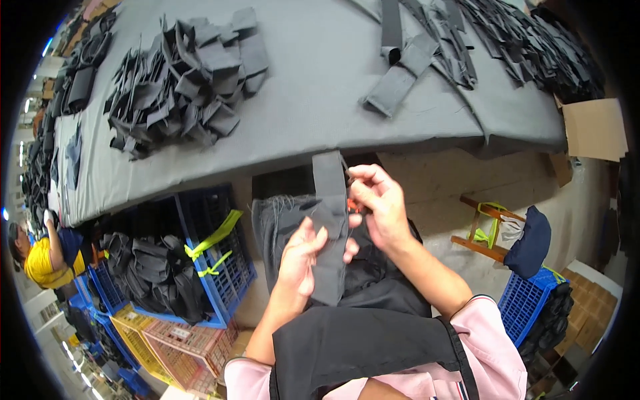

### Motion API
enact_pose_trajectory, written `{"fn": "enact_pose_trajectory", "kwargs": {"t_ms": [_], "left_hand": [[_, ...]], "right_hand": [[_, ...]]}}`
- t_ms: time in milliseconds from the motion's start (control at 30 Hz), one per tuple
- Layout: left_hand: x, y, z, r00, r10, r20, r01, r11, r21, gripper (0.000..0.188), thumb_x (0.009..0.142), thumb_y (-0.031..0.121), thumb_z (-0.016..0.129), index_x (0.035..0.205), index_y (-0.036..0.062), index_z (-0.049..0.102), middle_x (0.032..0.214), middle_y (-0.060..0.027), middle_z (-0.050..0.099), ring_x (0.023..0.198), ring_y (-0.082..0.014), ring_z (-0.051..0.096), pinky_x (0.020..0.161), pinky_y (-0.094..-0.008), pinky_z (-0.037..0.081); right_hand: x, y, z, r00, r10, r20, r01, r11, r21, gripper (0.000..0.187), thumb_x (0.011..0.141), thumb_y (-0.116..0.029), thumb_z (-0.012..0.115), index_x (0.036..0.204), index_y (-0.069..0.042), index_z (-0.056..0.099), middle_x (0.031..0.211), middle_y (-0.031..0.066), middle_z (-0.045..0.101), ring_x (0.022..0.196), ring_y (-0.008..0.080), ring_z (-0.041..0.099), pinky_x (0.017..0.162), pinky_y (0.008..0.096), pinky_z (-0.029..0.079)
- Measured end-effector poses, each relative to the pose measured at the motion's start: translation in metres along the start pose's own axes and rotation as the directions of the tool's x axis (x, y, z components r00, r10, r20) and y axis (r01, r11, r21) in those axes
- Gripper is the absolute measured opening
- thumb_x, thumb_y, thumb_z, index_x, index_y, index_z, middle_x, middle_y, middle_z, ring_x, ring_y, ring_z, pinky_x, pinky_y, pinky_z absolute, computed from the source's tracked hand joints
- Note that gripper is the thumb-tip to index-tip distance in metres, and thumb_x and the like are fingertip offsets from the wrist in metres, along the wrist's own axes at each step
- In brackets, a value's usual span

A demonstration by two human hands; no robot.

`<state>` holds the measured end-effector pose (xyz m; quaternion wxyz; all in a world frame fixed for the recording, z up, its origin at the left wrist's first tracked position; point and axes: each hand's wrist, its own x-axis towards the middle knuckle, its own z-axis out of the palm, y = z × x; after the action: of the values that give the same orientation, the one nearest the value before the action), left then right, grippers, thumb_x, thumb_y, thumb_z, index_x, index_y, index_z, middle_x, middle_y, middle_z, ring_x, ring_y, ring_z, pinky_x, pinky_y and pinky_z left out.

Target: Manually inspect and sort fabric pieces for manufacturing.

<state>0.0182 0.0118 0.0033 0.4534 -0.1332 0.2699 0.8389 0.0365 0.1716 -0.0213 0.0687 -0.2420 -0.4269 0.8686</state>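
A long dark grey fabric strip [329, 193] hangs upright in front of me, its top end by the table's front edge. My left hand [300, 263] is closed on the strip, thumb in front and fingertips showing past its right side. At the strip's upper right edge, my right hand [380, 203] is closed around small orange-handled snips [353, 205], mostly hidden by the fingers. Behind the strip hangs a dark grey fabric piece [280, 220] with frayed threads along its top. Black cloth lies over my lap below.
A grey-covered table [293, 87] spans ahead, bearing a heap of cut fabric pieces [190, 80] and more strips [407, 73] at right. Blue crates [223, 267] with black goods stand left; a wooden stool [477, 230] stands right. A person in yellow [50, 257] is far left.
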Motion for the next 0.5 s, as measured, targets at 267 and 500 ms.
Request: {"fn": "enact_pose_trajectory", "kwargs": {"t_ms": [267, 500], "left_hand": [[0.007, 0.017, 0.004, 0.976, 0.186, -0.109, -0.162, 0.966, 0.202, 0.044, 0.093, 0.015, 0.052, 0.132, 0.0053, 0.033, 0.131, -0.0167, 0.047, 0.104, -0.0276, 0.059, 0.083, -0.039, 0.053], [0.009, 0.01, 0.002, 0.969, 0.205, -0.137, -0.174, 0.962, 0.209, 0.038, 0.093, 0.016, 0.053, 0.127, 0.0035, 0.041, 0.125, -0.0126, 0.053, 0.099, -0.0194, 0.061, 0.08, -0.0345, 0.054]], "right_hand": [[-0.039, -0.026, -0.013, 0.933, -0.264, 0.245, 0.358, 0.598, -0.717, 0.023, 0.073, 0.002, 0.068, 0.096, -0.002, 0.064, 0.084, 0.0034, 0.05, 0.071, 0.0112, 0.05, 0.06, 0.0236, 0.042], [-0.031, -0.017, 0.002, 0.918, -0.246, 0.312, 0.397, 0.548, -0.736, 0.023, 0.073, 0.001, 0.068, 0.096, -0.001, 0.064, 0.078, 0.0077, 0.051, 0.065, 0.0164, 0.052, 0.056, 0.0272, 0.043]]}}
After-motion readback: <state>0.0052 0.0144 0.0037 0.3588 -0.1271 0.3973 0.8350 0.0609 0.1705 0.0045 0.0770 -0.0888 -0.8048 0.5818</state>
